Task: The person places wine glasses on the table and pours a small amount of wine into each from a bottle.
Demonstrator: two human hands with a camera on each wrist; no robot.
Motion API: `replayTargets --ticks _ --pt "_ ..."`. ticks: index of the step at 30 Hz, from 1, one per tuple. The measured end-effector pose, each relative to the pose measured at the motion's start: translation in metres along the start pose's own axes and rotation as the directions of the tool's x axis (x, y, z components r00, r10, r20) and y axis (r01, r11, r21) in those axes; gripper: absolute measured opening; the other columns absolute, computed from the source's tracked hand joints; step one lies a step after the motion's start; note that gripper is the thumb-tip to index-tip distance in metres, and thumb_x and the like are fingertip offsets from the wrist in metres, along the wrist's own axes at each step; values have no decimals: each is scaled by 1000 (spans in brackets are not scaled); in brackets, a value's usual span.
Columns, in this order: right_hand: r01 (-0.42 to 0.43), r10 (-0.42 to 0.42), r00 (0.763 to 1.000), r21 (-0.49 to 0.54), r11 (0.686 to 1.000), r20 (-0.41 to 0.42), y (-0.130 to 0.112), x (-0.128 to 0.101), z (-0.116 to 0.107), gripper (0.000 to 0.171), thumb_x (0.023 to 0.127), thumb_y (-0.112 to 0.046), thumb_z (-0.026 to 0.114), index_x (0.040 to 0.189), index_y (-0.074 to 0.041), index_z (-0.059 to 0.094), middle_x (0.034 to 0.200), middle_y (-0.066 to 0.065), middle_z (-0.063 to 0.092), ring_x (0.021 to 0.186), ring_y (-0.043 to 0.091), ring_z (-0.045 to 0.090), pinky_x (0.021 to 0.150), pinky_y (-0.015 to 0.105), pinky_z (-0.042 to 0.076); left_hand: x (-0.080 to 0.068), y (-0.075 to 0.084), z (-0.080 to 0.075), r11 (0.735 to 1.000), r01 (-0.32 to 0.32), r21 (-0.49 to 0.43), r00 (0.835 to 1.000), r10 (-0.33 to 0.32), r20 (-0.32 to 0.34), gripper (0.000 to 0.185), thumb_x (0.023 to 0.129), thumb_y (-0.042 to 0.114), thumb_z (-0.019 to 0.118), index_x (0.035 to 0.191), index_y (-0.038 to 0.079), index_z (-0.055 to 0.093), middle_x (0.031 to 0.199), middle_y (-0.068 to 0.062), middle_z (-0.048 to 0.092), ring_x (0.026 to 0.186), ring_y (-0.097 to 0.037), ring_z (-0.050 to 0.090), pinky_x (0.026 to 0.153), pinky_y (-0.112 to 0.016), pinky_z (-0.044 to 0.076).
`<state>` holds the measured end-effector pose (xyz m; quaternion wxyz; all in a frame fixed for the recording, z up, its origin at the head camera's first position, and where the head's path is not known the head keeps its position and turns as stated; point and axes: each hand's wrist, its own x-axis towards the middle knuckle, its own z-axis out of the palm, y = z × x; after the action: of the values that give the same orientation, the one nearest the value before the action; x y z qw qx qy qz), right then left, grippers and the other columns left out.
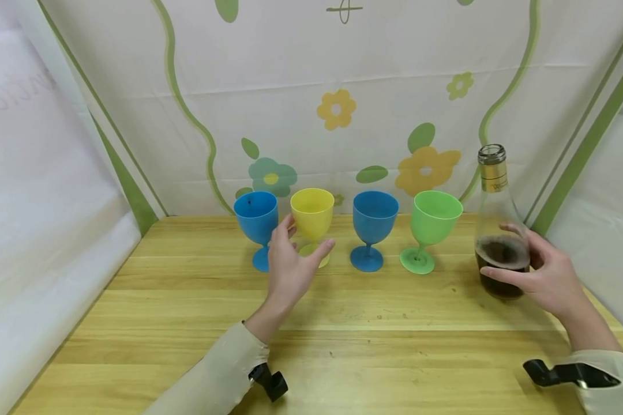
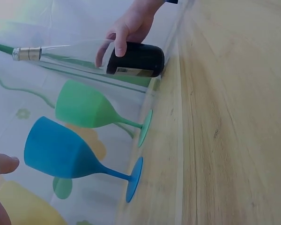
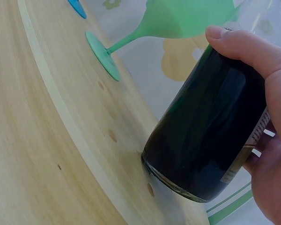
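On the right, my right hand [image 1: 547, 275] grips a clear glass bottle [image 3: 201, 126] round its lower body, thumb in front and fingers behind. Dark liquid fills its lower part; the bottle is upright with its base at the table. My left hand [image 1: 292, 262] is at the yellow goblet [image 1: 312, 214], fingers by the left of its bowl and thumb spread out in front of the stem. Just left of that hand stands a blue goblet [image 1: 256, 219], its foot partly hidden. To the right stand another blue goblet [image 1: 375, 217] and a green goblet [image 1: 436, 218].
The goblets stand in a row along the back of the wooden table [image 1: 353, 357]. Behind them hangs a white cloth [image 1: 270, 52] printed with flowers and leaves. White sheets also close off the left and right sides.
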<state>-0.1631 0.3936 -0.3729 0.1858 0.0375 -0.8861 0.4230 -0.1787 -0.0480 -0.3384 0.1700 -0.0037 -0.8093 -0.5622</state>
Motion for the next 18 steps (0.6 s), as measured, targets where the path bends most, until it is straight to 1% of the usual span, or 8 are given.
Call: replayTargets --ticks 6,11,13,18 --pt "-9 9 1000 -10 1000 5 -1 0 0 85 81 -12 93 155 -27 53 125 -30 58 105 -14 57 79 1 45 5 0 4 999 32 14 1000 -32 -1 97 87 38 89 163 12 34 159 -10 48 150 -33 46 120 -55 47" --pt "-13 13 1000 -10 1000 6 -2 0 0 85 82 -12 93 155 -28 53 127 -30 57 106 -14 57 79 1 46 15 -4 9 1000 10 -5 1000 -10 -1 99 88 37 89 165 13 31 162 -8 46 150 -30 45 123 -56 42" --pt "-12 12 1000 -10 1000 4 -2 0 0 85 81 -12 94 155 -27 54 126 -30 58 106 -14 57 79 1 46 19 -6 12 1000 6 -13 1000 -6 1 100 88 37 89 165 14 29 163 -7 45 149 -29 46 124 -54 41" --pt "-4 4 1000 -12 1000 0 -2 0 1 84 81 -12 94 154 -26 55 124 -28 59 105 -14 58 79 1 46 27 -9 21 999 31 -31 999 -31 -8 103 88 37 88 166 16 25 159 -7 46 143 -29 49 123 -53 43"
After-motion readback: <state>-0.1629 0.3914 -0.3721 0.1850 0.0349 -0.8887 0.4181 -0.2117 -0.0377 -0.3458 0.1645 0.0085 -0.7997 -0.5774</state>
